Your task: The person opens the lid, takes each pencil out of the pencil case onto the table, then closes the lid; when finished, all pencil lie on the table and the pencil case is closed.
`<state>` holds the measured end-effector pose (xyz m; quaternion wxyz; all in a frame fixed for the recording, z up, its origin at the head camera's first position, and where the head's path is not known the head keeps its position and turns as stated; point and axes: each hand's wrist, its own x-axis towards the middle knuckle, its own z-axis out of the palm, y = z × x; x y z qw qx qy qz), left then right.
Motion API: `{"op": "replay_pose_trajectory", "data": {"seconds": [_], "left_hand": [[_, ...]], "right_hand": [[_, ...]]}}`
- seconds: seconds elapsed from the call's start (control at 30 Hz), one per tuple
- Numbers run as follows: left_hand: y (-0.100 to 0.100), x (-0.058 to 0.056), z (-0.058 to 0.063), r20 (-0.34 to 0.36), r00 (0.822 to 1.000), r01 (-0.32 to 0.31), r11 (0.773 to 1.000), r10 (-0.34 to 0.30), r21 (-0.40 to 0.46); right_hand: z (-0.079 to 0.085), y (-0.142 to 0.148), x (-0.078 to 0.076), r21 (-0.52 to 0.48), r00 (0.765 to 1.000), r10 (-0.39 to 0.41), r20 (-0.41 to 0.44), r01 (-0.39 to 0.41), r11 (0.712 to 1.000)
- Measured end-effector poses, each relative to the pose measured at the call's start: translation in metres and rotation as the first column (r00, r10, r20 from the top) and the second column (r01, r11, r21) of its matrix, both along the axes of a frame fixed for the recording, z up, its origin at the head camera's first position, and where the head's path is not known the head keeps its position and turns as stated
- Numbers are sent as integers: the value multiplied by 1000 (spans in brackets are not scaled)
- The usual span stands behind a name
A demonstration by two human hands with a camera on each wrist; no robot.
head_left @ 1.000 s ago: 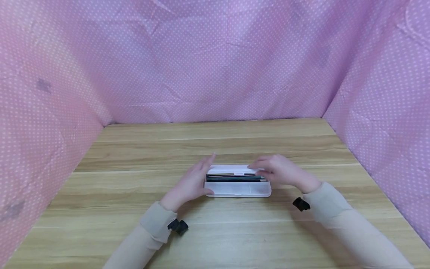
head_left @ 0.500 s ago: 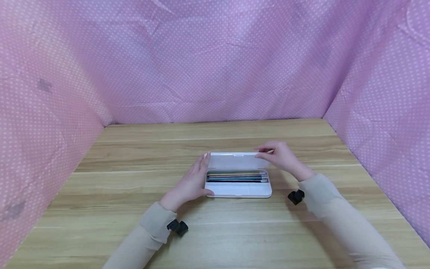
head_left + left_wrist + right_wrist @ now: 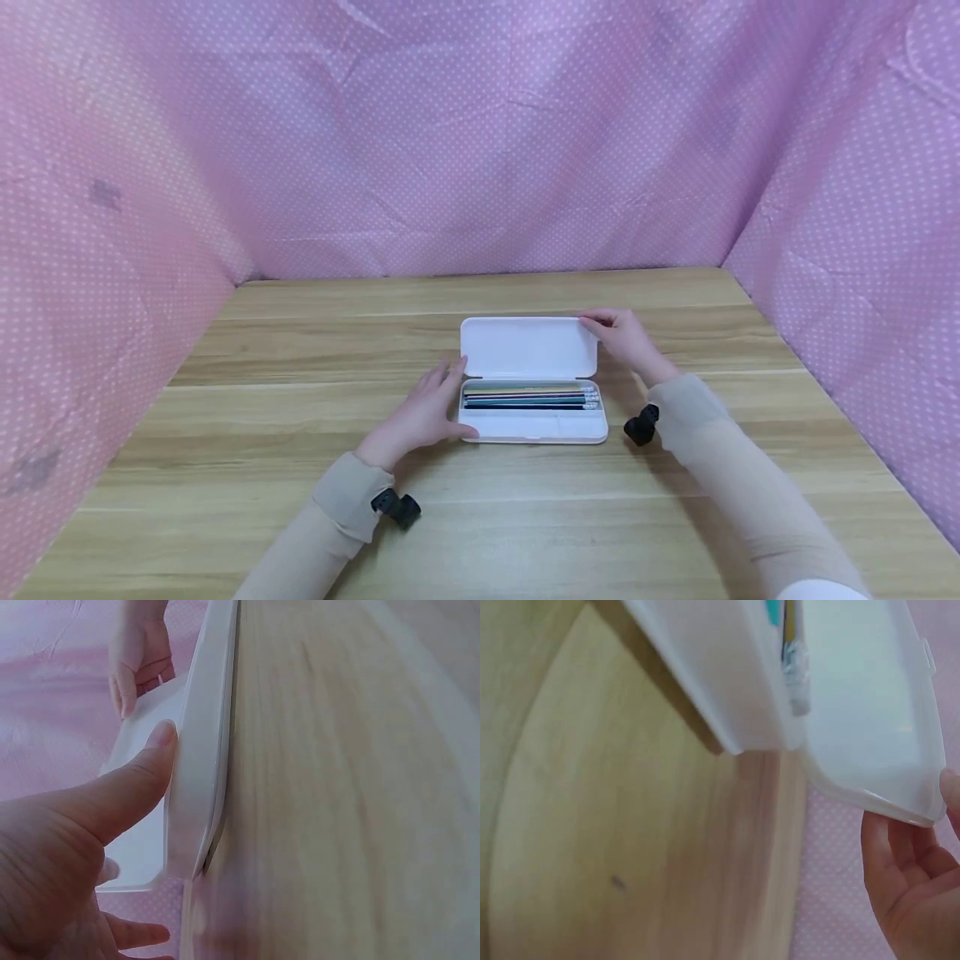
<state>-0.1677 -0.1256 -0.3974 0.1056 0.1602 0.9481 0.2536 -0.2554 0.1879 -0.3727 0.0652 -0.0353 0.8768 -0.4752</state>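
A white plastic pencil case (image 3: 534, 427) lies on the table with its lid (image 3: 528, 347) swung back behind it. Several pencils (image 3: 529, 398) lie side by side in its rear compartment, their ends with erasers toward the right. At the case's left end, my left hand (image 3: 417, 417) holds it, thumb on the front corner and fingers near the hinge side. The thumb (image 3: 135, 787) presses the case wall in the left wrist view. My right hand (image 3: 624, 340) pinches the far right corner of the lid; its curled fingers (image 3: 900, 862) show under the edge in the right wrist view.
The wood-grain table (image 3: 300, 350) surrounds the case. Pink dotted cloth (image 3: 480, 150) hangs along the back and both sides. A small black camera (image 3: 397, 507) sits on each wrist.
The lid has swung up and back from partly covering the pencils to opened wide. My right hand has moved away from me with the lid's edge. The left hand has stayed nearly still.
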Motion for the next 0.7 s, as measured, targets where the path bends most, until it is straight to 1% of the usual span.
{"op": "replay_pose_trajectory", "data": {"seconds": [0.07,0.17,0.3,0.4,0.47,0.53,0.7], "left_hand": [[-1,-1,0,22,1000,-10,1000,10,-5],[-2,-3,-1,43,999,-18,999,19,-31],[-3,-4,-1,77,996,-33,998,38,-62],[-5,-5,-1,119,991,-49,997,56,-60],[-6,-6,-1,142,988,-56,997,62,-46],[-7,-7,-3,149,987,-54,998,58,-36],[-11,-8,-9,161,986,-41,999,42,-9]], "right_hand": [[-5,1,-5,-33,999,-21,43,22,999],[-12,4,-11,-84,993,-26,115,36,996],[-20,7,-20,-173,975,-13,224,53,984],[-24,7,-24,-203,961,-16,276,74,976],[-25,7,-26,-191,955,-29,294,88,978],[-26,7,-27,-181,954,-33,299,91,979],[-22,7,-25,-157,958,-27,287,75,985]]}}
